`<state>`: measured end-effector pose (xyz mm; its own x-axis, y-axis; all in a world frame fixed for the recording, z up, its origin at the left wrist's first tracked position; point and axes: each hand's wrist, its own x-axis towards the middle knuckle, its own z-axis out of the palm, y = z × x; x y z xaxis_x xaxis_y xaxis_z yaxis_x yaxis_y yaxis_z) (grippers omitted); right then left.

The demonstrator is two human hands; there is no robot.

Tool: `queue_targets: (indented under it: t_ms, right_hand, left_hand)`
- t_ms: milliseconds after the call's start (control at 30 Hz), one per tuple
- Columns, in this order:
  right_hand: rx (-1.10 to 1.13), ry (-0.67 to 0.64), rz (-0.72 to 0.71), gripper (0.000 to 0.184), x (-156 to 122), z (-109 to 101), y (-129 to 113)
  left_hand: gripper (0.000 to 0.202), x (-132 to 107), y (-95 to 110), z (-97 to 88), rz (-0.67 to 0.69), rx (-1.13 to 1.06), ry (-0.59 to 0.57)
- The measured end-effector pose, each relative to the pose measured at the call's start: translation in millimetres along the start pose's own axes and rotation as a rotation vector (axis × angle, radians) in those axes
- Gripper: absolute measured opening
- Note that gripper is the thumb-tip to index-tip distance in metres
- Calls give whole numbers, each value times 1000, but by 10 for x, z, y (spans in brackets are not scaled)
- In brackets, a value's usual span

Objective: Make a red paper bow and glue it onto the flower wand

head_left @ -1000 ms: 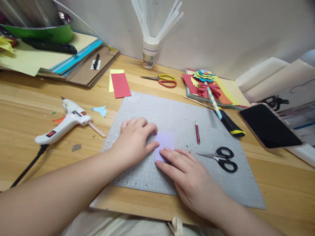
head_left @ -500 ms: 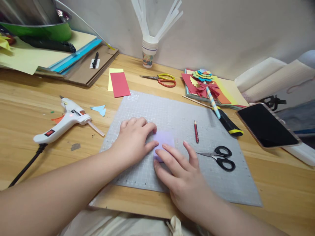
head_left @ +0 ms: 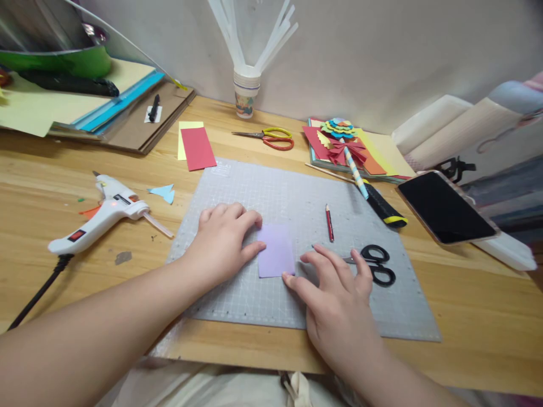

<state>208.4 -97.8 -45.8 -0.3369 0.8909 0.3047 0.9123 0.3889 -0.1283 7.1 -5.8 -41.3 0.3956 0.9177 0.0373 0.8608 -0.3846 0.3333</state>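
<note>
On the grey gridded cutting mat (head_left: 288,195), the lavender rectangular paper piece (head_left: 276,251) is flanked by the left hand (head_left: 224,237) on its left and the right hand (head_left: 339,294) at its near right corner. The black-handled metal scissors (head_left: 375,260) are set farther right, with the short red pencil (head_left: 330,223) placed behind them, leftward. The white plastic glue gun (head_left: 97,221) is laid left of the mat, the black-screened rectangular phone (head_left: 447,206) right.

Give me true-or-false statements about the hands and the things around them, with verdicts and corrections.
1. The left hand touches the purple paper. True.
2. The purple paper lies directly on bare wood. False: it lies on the gray mat.
3. The black-handled scissors lie on the gray mat. True.
4. Fingers are through both scissor handles. False: none are; the right hand reaches the purple paper's near right corner.
5. A glue gun lies left of the gray mat. True.
</note>
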Motion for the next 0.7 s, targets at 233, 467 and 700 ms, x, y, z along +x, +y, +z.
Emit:
queue_targets:
  t_ms: [233, 467, 700]
  right_hand:
    - [-34, -46, 0, 40, -46, -35, 55]
    - [33, -187, -28, 35, 64, -192, 152]
    - [160, -308, -342, 25, 478, -264, 174]
  left_hand:
    - [25, -8, 9, -8, -9, 0, 1]
    - [25, -15, 18, -12, -16, -12, 20]
    - [24, -6, 6, -17, -22, -46, 44]
